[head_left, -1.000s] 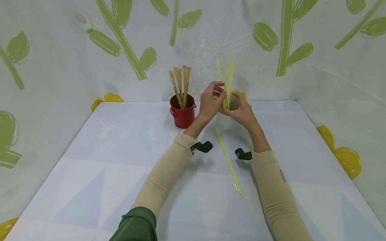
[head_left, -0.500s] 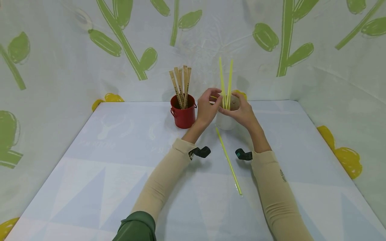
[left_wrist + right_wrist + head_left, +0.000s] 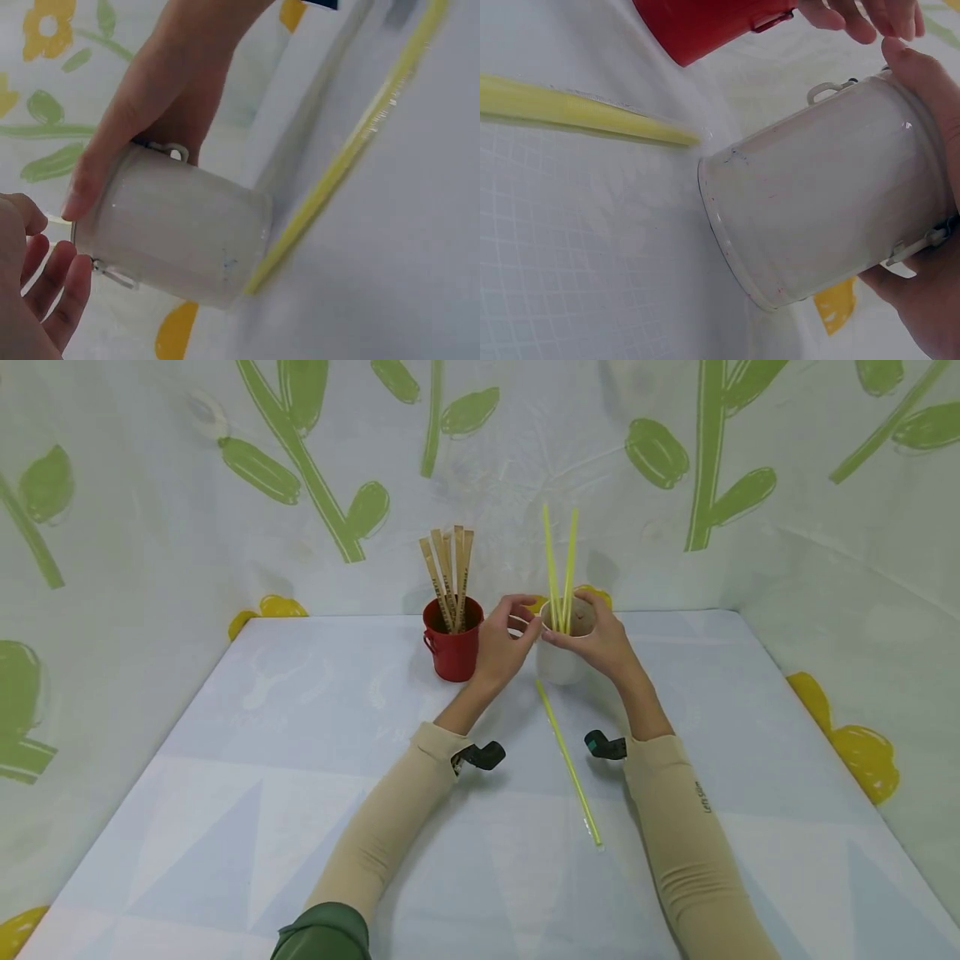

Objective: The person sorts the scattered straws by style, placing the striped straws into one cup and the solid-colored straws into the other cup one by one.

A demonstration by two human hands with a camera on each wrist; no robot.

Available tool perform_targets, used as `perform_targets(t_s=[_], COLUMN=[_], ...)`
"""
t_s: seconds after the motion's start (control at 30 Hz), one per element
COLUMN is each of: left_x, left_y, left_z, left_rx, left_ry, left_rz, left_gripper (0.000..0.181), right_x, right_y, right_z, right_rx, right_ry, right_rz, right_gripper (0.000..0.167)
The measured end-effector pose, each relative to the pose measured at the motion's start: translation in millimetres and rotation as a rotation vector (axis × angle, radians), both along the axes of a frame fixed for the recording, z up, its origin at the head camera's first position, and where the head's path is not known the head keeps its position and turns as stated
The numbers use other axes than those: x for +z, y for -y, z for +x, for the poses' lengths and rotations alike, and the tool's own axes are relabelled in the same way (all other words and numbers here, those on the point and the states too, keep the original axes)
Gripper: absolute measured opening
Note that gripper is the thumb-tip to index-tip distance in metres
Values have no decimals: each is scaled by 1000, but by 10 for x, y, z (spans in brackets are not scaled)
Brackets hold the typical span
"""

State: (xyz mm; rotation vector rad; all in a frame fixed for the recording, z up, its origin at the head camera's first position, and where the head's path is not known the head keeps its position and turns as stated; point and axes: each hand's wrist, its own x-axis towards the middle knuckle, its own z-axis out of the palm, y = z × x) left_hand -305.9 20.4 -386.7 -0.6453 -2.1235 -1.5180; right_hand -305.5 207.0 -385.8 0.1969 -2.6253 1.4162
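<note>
A white bucket (image 3: 561, 664) stands near the table's back edge, several slim yellow straws (image 3: 572, 552) rising from it. My right hand (image 3: 603, 639) grips its rim from the right, thumb at the front. On the other side, my left hand (image 3: 504, 645) is just left of the rim, fingers loosely bent, with nothing held. The left wrist view shows those bent fingers beside the bucket (image 3: 180, 225). One yellow straw in a clear wrapper (image 3: 568, 764) lies on the table, its far end by the bucket's base.
A red bucket (image 3: 452, 658) holding several paper-wrapped sticks (image 3: 447, 572) stands close behind my left hand. The table (image 3: 285, 710) has a pale blue-and-white cover. Leaf-printed sheets (image 3: 525, 435) hang at the back and sides.
My left hand has let go of the straws and moved down and left, away from the bucket's mouth. My right hand stays on the rim.
</note>
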Motion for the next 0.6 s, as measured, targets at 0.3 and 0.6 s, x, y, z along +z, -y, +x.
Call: perform_targets(t_s=[0.3,0.6], left_x=[-103,-167], left_y=[128,134], left_z=[188,343], left_rx=[-94,-136], left_ry=[70,149], left_rz=[-121,-255], left_gripper=[41,53], right_x=[1,6], right_y=[-8,-7], right_z=[11,3], right_rx=[3,2], right_ry=[-3,-2], right_rz=[1,-4], right_gripper=[93,92])
